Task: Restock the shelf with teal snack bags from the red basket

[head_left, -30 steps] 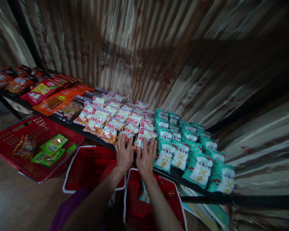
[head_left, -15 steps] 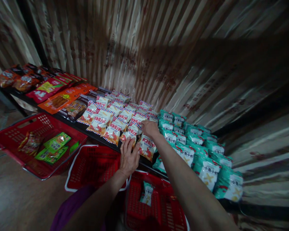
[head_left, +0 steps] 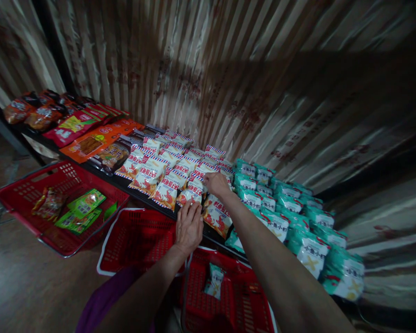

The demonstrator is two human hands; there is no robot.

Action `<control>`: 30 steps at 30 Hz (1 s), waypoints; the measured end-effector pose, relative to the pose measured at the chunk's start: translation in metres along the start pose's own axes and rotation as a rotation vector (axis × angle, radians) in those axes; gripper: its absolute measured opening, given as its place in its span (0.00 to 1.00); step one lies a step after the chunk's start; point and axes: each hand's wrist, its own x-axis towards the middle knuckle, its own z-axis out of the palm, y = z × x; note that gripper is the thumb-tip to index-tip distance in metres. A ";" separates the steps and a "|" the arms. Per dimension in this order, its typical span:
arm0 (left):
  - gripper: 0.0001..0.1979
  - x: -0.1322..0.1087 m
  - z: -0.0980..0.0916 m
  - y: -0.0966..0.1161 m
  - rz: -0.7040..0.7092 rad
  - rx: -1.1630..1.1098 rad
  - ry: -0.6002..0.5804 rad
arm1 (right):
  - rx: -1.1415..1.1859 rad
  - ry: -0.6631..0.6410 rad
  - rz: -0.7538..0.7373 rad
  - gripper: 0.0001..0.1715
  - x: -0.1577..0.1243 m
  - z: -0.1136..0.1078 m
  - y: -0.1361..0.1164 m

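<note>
Fingers (head_left: 194, 209) of the left hand (head_left: 189, 226) lie flat and open on a snack packet (head_left: 190, 196); whether the right hand (head_left: 216, 183), at one o'clock, grips is unclear; press lightly so nothing slides.

Wall: striped curtain (head_left: 229, 69), cream and brown with faded reddish print, hanging in folds; a broad shadow band crosses it.
Upright: dark post (head_left: 53, 46), far left.
Desk (head_left: 125, 189): dark front edge.
Floor (head_left: 27, 286): brown, smooth.
Light: dim, no window seen.
</note>
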 end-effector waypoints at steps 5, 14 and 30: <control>0.18 0.000 0.000 -0.002 0.000 0.000 -0.006 | 0.031 0.083 -0.040 0.15 -0.001 0.002 -0.001; 0.18 0.001 0.001 -0.001 0.026 -0.019 0.061 | 0.352 0.723 0.126 0.24 -0.077 0.024 -0.005; 0.18 -0.006 0.000 0.000 0.160 -0.055 0.005 | 0.497 0.629 0.305 0.29 -0.151 0.095 -0.036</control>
